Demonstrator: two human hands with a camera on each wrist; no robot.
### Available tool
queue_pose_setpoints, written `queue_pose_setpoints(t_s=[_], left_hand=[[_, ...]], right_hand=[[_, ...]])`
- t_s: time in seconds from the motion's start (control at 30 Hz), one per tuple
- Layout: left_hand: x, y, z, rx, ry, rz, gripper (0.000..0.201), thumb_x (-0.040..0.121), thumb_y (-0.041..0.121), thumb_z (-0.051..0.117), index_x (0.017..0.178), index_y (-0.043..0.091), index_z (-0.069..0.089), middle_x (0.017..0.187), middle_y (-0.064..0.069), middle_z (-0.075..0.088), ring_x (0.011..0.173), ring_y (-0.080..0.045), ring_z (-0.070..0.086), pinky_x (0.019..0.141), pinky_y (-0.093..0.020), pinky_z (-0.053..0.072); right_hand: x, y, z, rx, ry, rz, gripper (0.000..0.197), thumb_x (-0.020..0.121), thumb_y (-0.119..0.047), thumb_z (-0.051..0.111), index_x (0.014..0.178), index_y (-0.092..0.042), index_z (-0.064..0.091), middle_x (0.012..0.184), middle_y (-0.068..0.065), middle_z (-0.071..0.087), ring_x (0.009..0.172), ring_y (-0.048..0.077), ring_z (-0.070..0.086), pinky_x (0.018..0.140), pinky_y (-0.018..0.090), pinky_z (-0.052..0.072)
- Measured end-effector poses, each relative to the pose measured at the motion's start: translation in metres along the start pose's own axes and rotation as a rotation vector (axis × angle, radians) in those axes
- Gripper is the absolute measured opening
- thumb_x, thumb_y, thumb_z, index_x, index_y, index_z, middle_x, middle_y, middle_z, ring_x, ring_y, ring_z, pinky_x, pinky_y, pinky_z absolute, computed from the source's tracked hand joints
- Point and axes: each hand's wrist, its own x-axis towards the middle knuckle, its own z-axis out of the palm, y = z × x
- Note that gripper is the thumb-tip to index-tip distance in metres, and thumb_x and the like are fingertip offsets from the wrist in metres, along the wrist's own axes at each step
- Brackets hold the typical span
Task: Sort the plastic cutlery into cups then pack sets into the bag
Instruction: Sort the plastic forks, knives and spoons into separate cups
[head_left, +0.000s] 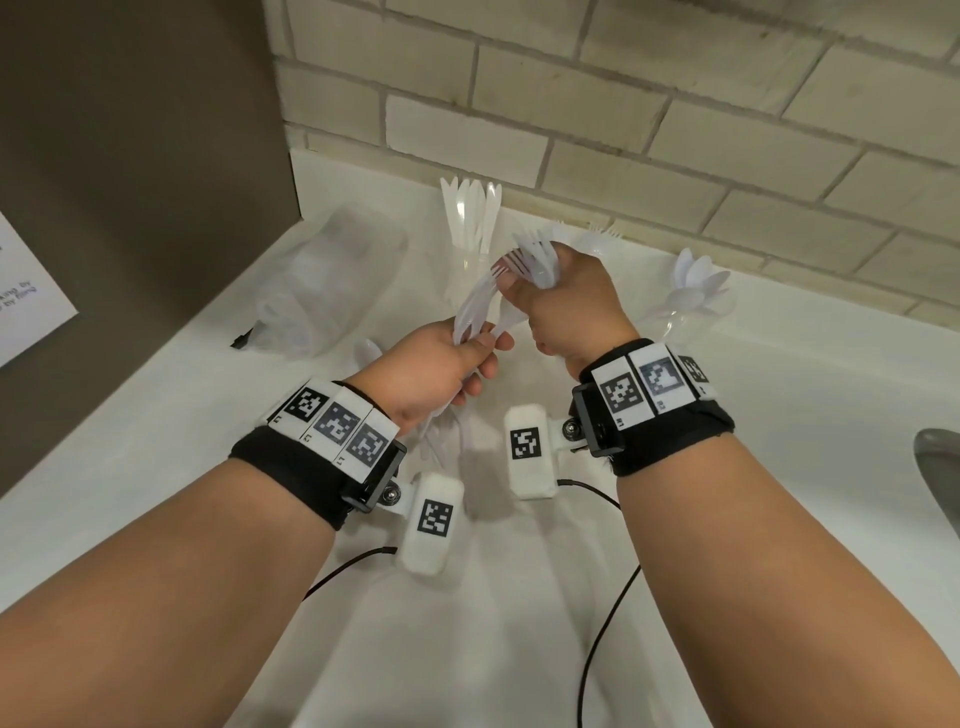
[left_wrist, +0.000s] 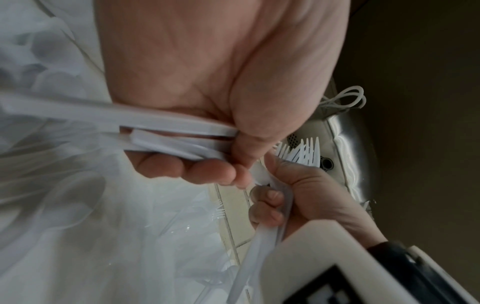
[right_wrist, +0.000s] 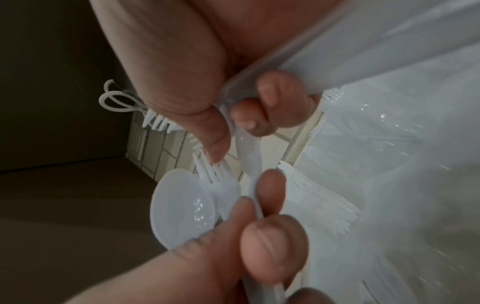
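White counter (head_left: 156, 467) | left grip (head_left: 431, 371) clamps mixed cutlery (head_left: 475, 312) | right grip (head_left: 566, 299) clamps forks (head_left: 535, 254) | handles hidden

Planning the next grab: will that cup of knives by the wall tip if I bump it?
Probably. The cup of knives looks clear, thin and light, with tall knives fanned above its rim, so top-heavy. The counter looks smooth, so it may slide first.
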Motion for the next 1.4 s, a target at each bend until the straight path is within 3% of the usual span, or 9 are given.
queue_pose_setpoints(t_s=[0.2, 0.3, 0.43, 0.73, 0.93, 1.0, 1.13, 1.27, 1.4], left_hand=[[0.001, -0.006, -0.002, 0.071, 0.021, 0.002, 0.023, 0.101, 0.023, 0.041, 0.096, 0.017, 0.063, 0.07, 0.003, 0.051, 0.058, -0.01, 0.043, 0.055, -0.019, 0.037], [0.001, -0.004, 0.0, 0.101, -0.001, 0.021, 0.024, 0.102, 0.023, 0.039, 0.096, 0.016, 0.062, 0.068, 0.003, 0.048, 0.053, -0.007, 0.041, 0.051, -0.014, 0.036], [0.001, -0.004, 0.002, 0.17, -0.014, 0.061, 0.027, 0.102, 0.025, 0.039, 0.093, 0.018, 0.065, 0.068, 0.002, 0.051, 0.05, -0.004, 0.043, 0.056, -0.018, 0.037], [0.003, -0.009, 0.006, 0.247, -0.003, 0.08, 0.03, 0.1, 0.036, 0.038, 0.097, 0.03, 0.068, 0.066, 0.003, 0.048, 0.051, -0.007, 0.04, 0.054, -0.022, 0.034], [0.004, -0.011, 0.002, 0.298, -0.004, 0.068, 0.029, 0.099, 0.038, 0.04, 0.103, 0.024, 0.065, 0.064, 0.009, 0.048, 0.058, -0.008, 0.043, 0.062, -0.029, 0.036], [0.006, -0.015, -0.002, 0.236, 0.065, 0.061, 0.031, 0.098, 0.042, 0.04, 0.091, 0.024, 0.065, 0.063, 0.008, 0.047, 0.057, -0.011, 0.043, 0.062, -0.03, 0.036], [0.008, -0.011, -0.004, -0.082, 0.206, 0.008, 0.043, 0.098, 0.045, 0.04, 0.073, 0.012, 0.054, 0.06, -0.002, 0.049, 0.049, -0.016, 0.048, 0.059, -0.033, 0.044], [0.008, -0.001, -0.005, -0.269, 0.281, 0.007, 0.051, 0.094, 0.051, 0.044, 0.065, 0.01, 0.054, 0.063, -0.009, 0.052, 0.05, -0.021, 0.049, 0.058, -0.033, 0.046], [0.013, 0.002, -0.008, -0.353, 0.265, 0.004, 0.041, 0.091, 0.048, 0.05, 0.074, 0.011, 0.054, 0.068, -0.002, 0.051, 0.043, -0.012, 0.034, 0.041, -0.024, 0.031]], right_hand=[[0.004, -0.008, -0.015, 0.179, 0.18, 0.025, 0.006, 0.088, -0.018, 0.064, 0.085, -0.024, 0.062, 0.075, -0.003, 0.064, 0.055, 0.008, 0.049, 0.051, 0.022, 0.037], [0.001, -0.014, -0.019, 0.31, 0.096, 0.068, 0.007, 0.087, -0.013, 0.065, 0.088, -0.02, 0.064, 0.086, 0.008, 0.07, 0.052, 0.012, 0.045, 0.043, 0.021, 0.035], [-0.002, -0.015, -0.022, 0.374, -0.01, 0.183, 0.014, 0.079, -0.003, 0.072, 0.088, -0.01, 0.065, 0.078, 0.009, 0.062, 0.05, 0.013, 0.045, 0.041, 0.022, 0.034], [-0.013, -0.01, -0.018, 0.261, -0.064, 0.175, 0.028, 0.071, -0.004, 0.08, 0.086, -0.018, 0.062, 0.077, 0.006, 0.063, 0.057, 0.015, 0.049, 0.041, 0.023, 0.035], [0.001, -0.013, -0.027, 0.463, 0.12, 0.02, 0.022, 0.091, -0.007, 0.061, 0.109, -0.016, 0.054, 0.089, 0.0, 0.065, 0.075, 0.018, 0.069, 0.064, 0.031, 0.053], [0.014, -0.015, -0.044, 0.573, 0.237, -0.038, 0.019, 0.095, -0.005, 0.053, 0.108, -0.018, 0.049, 0.091, 0.001, 0.059, 0.068, 0.016, 0.067, 0.068, 0.032, 0.054], [0.049, -0.01, -0.069, 0.424, 0.43, -0.158, 0.012, 0.097, -0.009, 0.048, 0.104, -0.018, 0.046, 0.08, 0.001, 0.052, 0.056, 0.011, 0.055, 0.065, 0.03, 0.049], [0.082, -0.008, -0.067, 0.353, 0.448, -0.263, 0.011, 0.095, -0.013, 0.053, 0.102, -0.017, 0.046, 0.075, 0.002, 0.052, 0.056, 0.017, 0.048, 0.054, 0.024, 0.048], [0.114, 0.003, -0.055, 0.327, 0.428, -0.284, 0.017, 0.091, -0.015, 0.06, 0.104, -0.013, 0.049, 0.08, 0.006, 0.056, 0.06, 0.018, 0.053, 0.053, 0.017, 0.047]])
